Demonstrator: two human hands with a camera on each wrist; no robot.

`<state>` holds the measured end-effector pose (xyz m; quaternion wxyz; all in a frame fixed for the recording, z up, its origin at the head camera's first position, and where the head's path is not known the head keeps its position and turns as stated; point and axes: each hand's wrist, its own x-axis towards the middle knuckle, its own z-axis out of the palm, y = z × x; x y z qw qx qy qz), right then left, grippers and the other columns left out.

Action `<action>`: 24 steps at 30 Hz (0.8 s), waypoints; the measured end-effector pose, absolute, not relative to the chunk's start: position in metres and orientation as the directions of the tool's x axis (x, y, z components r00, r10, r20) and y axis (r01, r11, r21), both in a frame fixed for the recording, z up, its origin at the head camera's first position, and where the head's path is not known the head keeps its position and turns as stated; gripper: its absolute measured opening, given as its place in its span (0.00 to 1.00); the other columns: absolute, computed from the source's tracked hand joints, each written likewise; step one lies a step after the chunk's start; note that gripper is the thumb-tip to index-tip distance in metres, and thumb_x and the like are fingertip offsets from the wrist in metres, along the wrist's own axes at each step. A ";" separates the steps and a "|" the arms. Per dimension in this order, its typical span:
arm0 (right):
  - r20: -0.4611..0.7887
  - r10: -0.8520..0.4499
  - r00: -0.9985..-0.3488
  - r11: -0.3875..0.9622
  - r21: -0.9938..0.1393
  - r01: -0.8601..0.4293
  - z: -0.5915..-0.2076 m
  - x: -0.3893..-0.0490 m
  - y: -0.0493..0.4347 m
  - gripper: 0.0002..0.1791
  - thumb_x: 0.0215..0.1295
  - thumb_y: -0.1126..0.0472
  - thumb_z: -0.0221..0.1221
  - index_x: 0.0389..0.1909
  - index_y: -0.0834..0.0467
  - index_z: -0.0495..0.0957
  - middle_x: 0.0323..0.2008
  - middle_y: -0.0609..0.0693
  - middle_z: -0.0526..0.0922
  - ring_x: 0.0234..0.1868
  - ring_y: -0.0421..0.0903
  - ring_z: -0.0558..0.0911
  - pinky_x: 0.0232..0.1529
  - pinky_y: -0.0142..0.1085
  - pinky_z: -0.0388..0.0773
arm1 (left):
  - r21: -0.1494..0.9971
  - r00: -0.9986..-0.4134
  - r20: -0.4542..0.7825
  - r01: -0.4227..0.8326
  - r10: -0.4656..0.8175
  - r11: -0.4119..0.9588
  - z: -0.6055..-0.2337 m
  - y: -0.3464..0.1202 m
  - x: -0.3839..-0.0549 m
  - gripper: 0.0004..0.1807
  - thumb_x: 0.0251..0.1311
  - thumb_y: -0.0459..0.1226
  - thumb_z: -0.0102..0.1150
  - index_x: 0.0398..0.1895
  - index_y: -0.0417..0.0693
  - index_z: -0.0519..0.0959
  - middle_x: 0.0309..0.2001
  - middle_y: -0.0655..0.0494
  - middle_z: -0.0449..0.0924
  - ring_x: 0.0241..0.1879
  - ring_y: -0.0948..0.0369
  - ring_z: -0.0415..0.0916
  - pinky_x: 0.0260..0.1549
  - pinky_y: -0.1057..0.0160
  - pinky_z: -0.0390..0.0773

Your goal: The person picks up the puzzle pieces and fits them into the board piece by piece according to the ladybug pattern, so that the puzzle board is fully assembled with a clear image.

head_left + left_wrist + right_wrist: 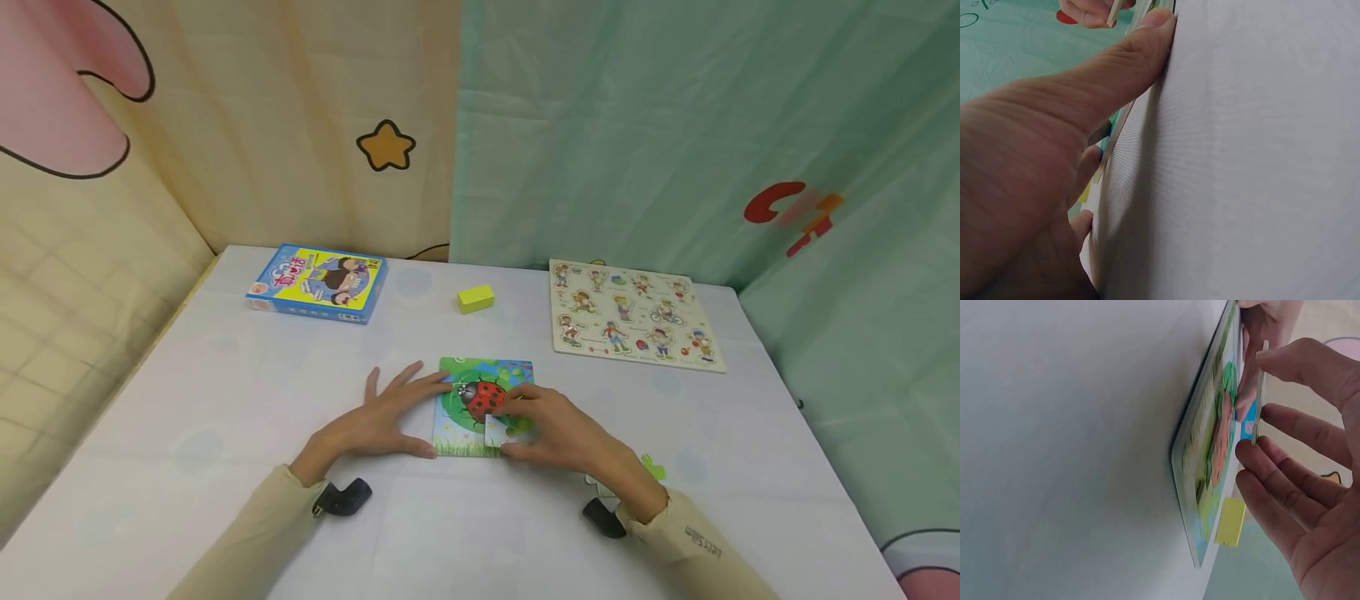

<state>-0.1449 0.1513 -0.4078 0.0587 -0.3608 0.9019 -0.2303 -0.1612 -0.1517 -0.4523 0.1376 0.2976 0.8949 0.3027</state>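
A square ladybug jigsaw board (452, 435) lies flat on the white table in front of the person. My left hand (378, 423) rests at its left side with fingers spread, the thumb at the near left corner and fingertips on the far left edge. Over the board's near right part, my right hand (562, 431) pinches a thin, flat puzzle piece (494, 431) between thumb and fingers. From the right wrist view, that piece (1260, 394) stands edge-on, raised off the board, which shows the red ladybug in its green circle.
Beyond the board sits a yellow block (476, 299). A blue and yellow box (318, 283) lies at the back left, a wooden picture board (637, 317) at the back right. Near the right forearm are a green piece (653, 467) and a pale piece (602, 488), partly hidden.
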 end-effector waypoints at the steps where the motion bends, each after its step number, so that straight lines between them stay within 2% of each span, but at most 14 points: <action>1: 0.060 -0.681 -0.730 0.629 -0.463 -0.625 -0.409 -0.146 0.148 0.20 0.57 0.54 0.71 0.51 0.52 0.85 0.50 0.47 0.81 0.48 0.43 0.80 0.51 0.39 0.80 | 0.625 -0.784 -0.062 0.451 0.617 0.637 -0.452 -0.152 -0.161 0.50 0.49 0.55 0.75 0.76 0.61 0.62 0.81 0.59 0.50 0.80 0.44 0.32 0.64 0.25 0.19; 8: 0.063 -0.701 -0.710 0.611 -0.460 -0.644 -0.413 -0.149 0.125 0.19 0.59 0.55 0.69 0.51 0.56 0.84 0.55 0.50 0.82 0.56 0.46 0.81 0.57 0.40 0.80 | 0.613 -0.785 -0.072 0.452 0.615 0.649 -0.451 -0.151 -0.161 0.50 0.50 0.55 0.74 0.77 0.63 0.61 0.81 0.62 0.49 0.81 0.46 0.32 0.65 0.25 0.20; 18: 0.020 -0.705 -0.709 0.650 -0.382 -0.657 -0.418 -0.147 0.101 0.19 0.62 0.53 0.68 0.51 0.57 0.84 0.55 0.50 0.83 0.58 0.46 0.80 0.61 0.40 0.78 | 0.623 -0.785 -0.079 0.442 0.614 0.646 -0.450 -0.150 -0.160 0.50 0.50 0.55 0.74 0.77 0.63 0.61 0.81 0.63 0.49 0.81 0.47 0.32 0.65 0.26 0.19; 24: 0.036 -0.720 -0.693 0.645 -0.333 -0.688 -0.420 -0.146 0.093 0.19 0.61 0.54 0.69 0.50 0.58 0.85 0.53 0.49 0.84 0.58 0.45 0.81 0.62 0.40 0.77 | 0.619 -0.789 -0.077 0.441 0.610 0.650 -0.451 -0.151 -0.161 0.50 0.50 0.55 0.74 0.77 0.63 0.61 0.81 0.64 0.49 0.81 0.47 0.33 0.66 0.26 0.20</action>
